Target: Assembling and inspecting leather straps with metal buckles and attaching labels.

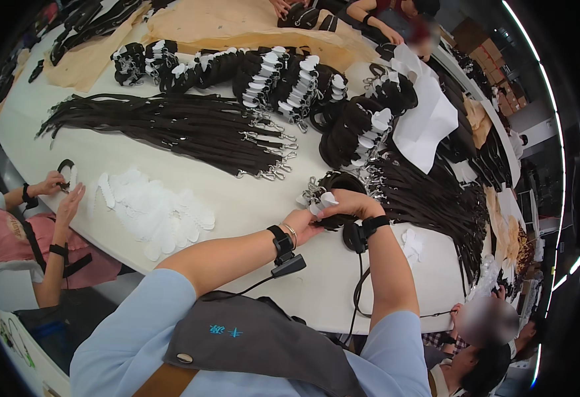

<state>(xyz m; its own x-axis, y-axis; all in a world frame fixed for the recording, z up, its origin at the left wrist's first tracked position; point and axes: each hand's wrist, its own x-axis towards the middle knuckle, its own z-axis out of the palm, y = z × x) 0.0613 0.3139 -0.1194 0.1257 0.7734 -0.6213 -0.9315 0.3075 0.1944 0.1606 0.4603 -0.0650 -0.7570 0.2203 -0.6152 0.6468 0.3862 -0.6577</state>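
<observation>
Over the near middle of the table, both hands are on a bundle of coiled black straps (341, 180) with silver clips and white tags. My left hand (305, 223) is closed round its near left side. My right hand (348, 204) reaches over from the right, closed at a white tag (326, 200) beside the clips. Some fingertips are hidden behind the bundle. To the right of my right hand, a fan of flat black straps (429, 202) lies with its clip ends toward the bundle. Left of my left hand rests a pile of white tags (154, 212).
Tagged coils (263, 78) stand in a row along the back, with more coils (355, 132) nearer. Long black straps (171, 132) lie at left. White sheets (426, 109) cover part of the right. A co-worker's hands (65, 192) hold a black loop at left; other people work around the table.
</observation>
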